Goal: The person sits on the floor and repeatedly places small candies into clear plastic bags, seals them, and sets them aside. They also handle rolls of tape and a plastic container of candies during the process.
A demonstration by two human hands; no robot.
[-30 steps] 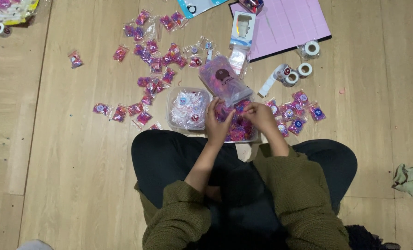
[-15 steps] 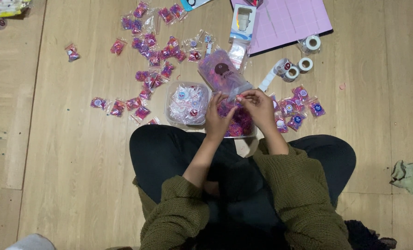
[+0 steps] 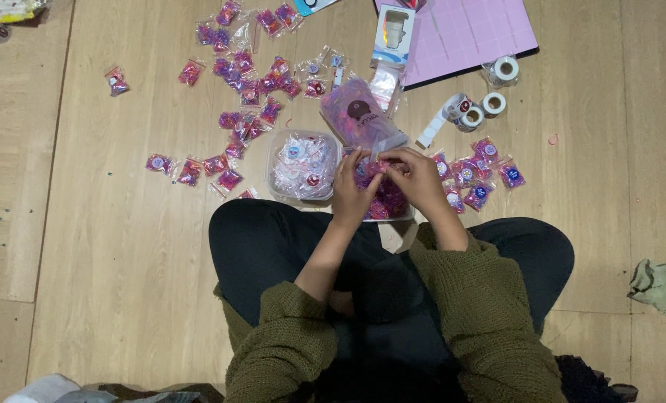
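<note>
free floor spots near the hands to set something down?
Bare wood floor left of the person's knee, below the scattered small packets. More on the right, between the tape rolls and green cloth. Crowded: around both hands, the clear tub, purple mat.

Small pink-and-purple sachets (image 3: 245, 101) lay scattered across the wooden floor (image 3: 109, 246), beside a larger holographic pouch (image 3: 360, 116) and a boxed white item (image 3: 393, 36).

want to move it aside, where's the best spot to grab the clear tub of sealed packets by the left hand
Probably the clear tub is best taken by its far rim, from above. It sits flat and open-topped, its near-right side is crowded by the left hand, and loose packets lie along its left.
</note>
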